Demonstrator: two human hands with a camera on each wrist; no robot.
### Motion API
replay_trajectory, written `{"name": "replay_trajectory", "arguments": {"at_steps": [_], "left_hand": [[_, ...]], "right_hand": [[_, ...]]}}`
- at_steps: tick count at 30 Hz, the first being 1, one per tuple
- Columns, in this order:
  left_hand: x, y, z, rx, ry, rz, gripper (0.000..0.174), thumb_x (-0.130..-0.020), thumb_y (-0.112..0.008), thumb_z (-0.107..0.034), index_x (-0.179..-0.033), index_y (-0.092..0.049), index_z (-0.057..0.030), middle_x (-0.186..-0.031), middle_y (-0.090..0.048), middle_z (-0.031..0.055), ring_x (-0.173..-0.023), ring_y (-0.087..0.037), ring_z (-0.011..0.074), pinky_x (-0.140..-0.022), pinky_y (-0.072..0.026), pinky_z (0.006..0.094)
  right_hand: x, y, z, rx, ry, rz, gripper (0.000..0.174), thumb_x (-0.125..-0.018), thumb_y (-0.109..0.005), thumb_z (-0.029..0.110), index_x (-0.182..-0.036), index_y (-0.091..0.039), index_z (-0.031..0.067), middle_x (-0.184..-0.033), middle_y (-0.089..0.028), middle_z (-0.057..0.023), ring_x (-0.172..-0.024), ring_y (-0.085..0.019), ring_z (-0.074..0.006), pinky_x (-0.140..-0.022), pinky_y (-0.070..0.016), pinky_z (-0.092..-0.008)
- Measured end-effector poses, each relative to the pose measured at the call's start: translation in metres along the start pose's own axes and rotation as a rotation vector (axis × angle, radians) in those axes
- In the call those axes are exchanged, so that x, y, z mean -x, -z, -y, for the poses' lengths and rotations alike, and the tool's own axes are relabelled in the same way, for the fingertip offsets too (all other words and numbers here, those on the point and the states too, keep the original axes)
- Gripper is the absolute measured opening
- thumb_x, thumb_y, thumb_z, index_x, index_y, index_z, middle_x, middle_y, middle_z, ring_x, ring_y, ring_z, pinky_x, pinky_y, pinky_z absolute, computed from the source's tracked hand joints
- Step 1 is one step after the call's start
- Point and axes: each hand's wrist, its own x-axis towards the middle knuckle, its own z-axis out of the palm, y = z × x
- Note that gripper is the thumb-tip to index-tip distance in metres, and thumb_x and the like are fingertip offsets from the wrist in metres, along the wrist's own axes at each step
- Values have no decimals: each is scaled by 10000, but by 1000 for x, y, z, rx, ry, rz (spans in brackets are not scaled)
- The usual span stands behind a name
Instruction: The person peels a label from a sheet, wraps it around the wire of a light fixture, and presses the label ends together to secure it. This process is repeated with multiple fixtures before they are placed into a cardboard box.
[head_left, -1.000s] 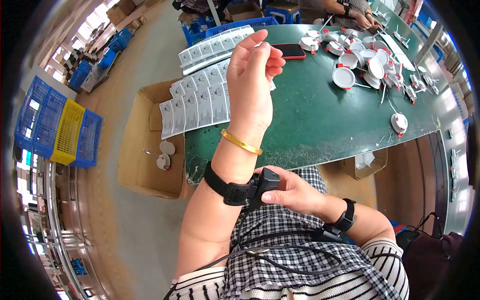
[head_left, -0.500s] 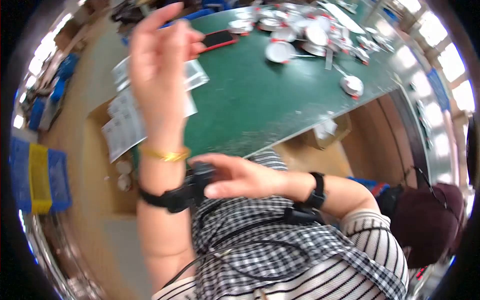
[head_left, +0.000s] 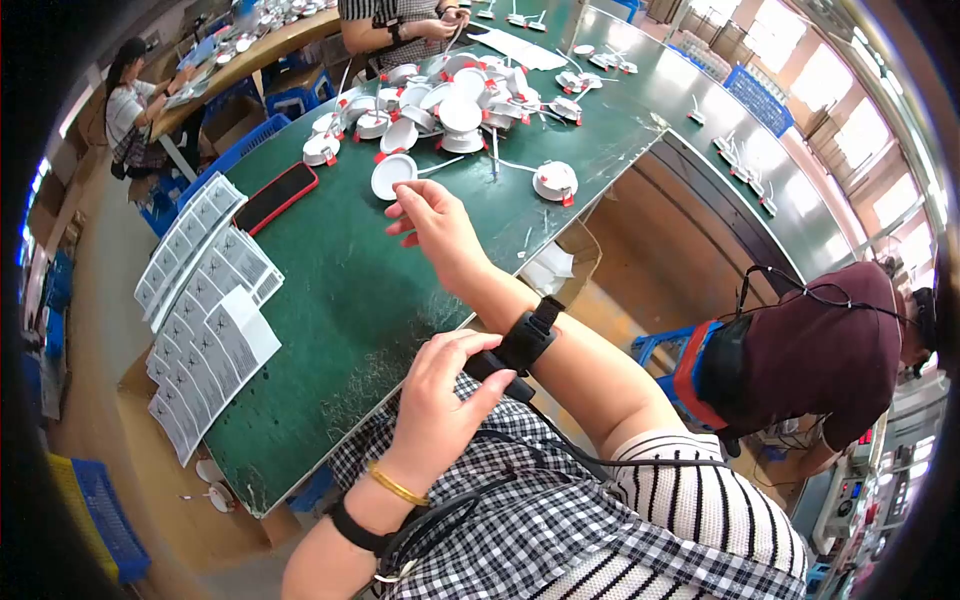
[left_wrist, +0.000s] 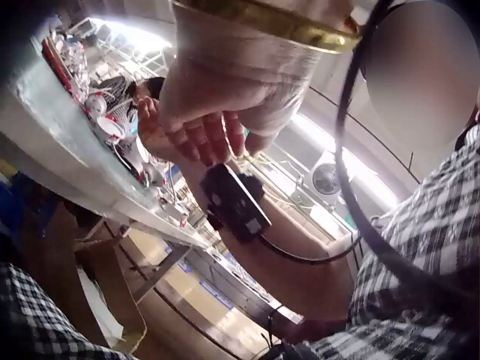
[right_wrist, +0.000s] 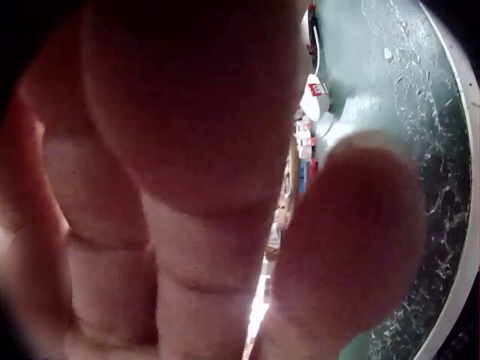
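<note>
Over the green table (head_left: pixel 340 330), my right hand (head_left: pixel 440 235) hangs in the air with loosely bent fingers and holds nothing; its fingertips overlap the edge of a white round lamp (head_left: pixel 390 178) in the head view. A black camera box (left_wrist: pixel 236 202) is strapped to the right wrist. My left hand (head_left: pixel 435 400), above a gold bracelet (head_left: pixel 398 484), has thumb and fingers around that box. In the left wrist view the left hand's (left_wrist: pixel 232 97) fingertips meet the box's top edge. Large close fingers (right_wrist: pixel 202 187) fill much of the right wrist view; whose they are I cannot tell.
Several white lamps with red clips (head_left: pixel 460 110) are heaped at the table's back. Printed sheets (head_left: pixel 215 350) and a red-edged phone (head_left: pixel 275 200) lie on the left. Cables cross my checked apron. One person (head_left: pixel 400 25) works opposite; another (head_left: pixel 810 350) is at the right.
The roles of the hands have swapped: my right hand left the left wrist's camera, and my left hand came down to the right wrist's camera. The head view has turned.
</note>
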Motion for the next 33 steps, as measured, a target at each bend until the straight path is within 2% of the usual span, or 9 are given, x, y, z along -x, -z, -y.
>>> {"name": "replay_trajectory", "arguments": {"at_steps": [9,10,17,24,25,27,28,29,33], "left_hand": [[-8,-26,-10,-148,58,-19,388,-654,-823,-178,-904,-552,-60,-891,-586,68,-860,-560,250,-815,-434,379],[-7,-27,-9,-151,54,-16,388,-654,-823,-178,-904,-552,-60,-891,-586,68,-860,-560,250,-815,-434,379],[-1,-22,-18,-129,-56,-37,260,-687,-777,-104,-819,-558,-58,-781,-569,52,-772,-554,232,-764,-430,365],[29,11,-2,173,192,356,387,-790,-754,-184,-1133,-642,-42,-1167,-634,103,-1143,-555,198,-987,-415,355],[39,17,6,346,571,476,297,-781,-732,-84,-1064,-667,-21,-1104,-658,84,-1035,-604,164,-918,-464,348],[27,0,-23,508,854,39,247,-819,-678,-67,-1057,-663,-6,-1136,-641,98,-1051,-599,194,-930,-461,348],[21,41,9,462,174,416,310,-787,-709,-76,-1078,-646,9,-1156,-633,106,-1112,-571,200,-987,-429,322],[34,32,15,564,257,241,261,-781,-677,-7,-1042,-661,5,-1097,-658,100,-1053,-604,197,-951,-459,323],[25,38,-1,558,146,323,229,-789,-677,4,-1018,-678,1,-1041,-676,115,-983,-638,215,-885,-495,325]], "right_hand": [[-8,8,-6,423,317,-154,319,-937,-565,248,-1135,-559,-3,-890,-632,-57,-736,-598,-116,-659,-486,-280],[-6,5,-5,431,374,-173,287,-906,-566,215,-1084,-568,-11,-807,-647,-146,-738,-636,-270,-690,-494,-368],[13,-11,-1,913,753,-124,249,-852,-621,191,-1049,-558,52,-853,-610,-117,-783,-618,-318,-693,-506,-418],[89,-63,41,688,1150,582,266,-718,-647,141,-958,-564,62,-817,-529,-62,-757,-559,-251,-628,-466,-359],[102,-69,41,672,1196,756,215,-721,-599,155,-902,-542,55,-785,-496,-51,-736,-540,-238,-610,-441,-361],[131,-79,45,516,1232,925,121,-675,-625,145,-723,-540,73,-722,-545,-49,-686,-576,-227,-620,-474,-364],[147,-86,36,499,1223,928,121,-675,-625,145,-723,-540,73,-722,-545,-49,-686,-576,-227,-620,-474,-364],[164,-93,25,453,1171,1001,101,-690,-616,135,-722,-554,61,-708,-551,-53,-666,-579,-223,-616,-482,-361],[192,-103,33,205,1193,1111,87,-725,-589,121,-701,-570,40,-678,-557,-59,-623,-581,-231,-567,-494,-363]]}}
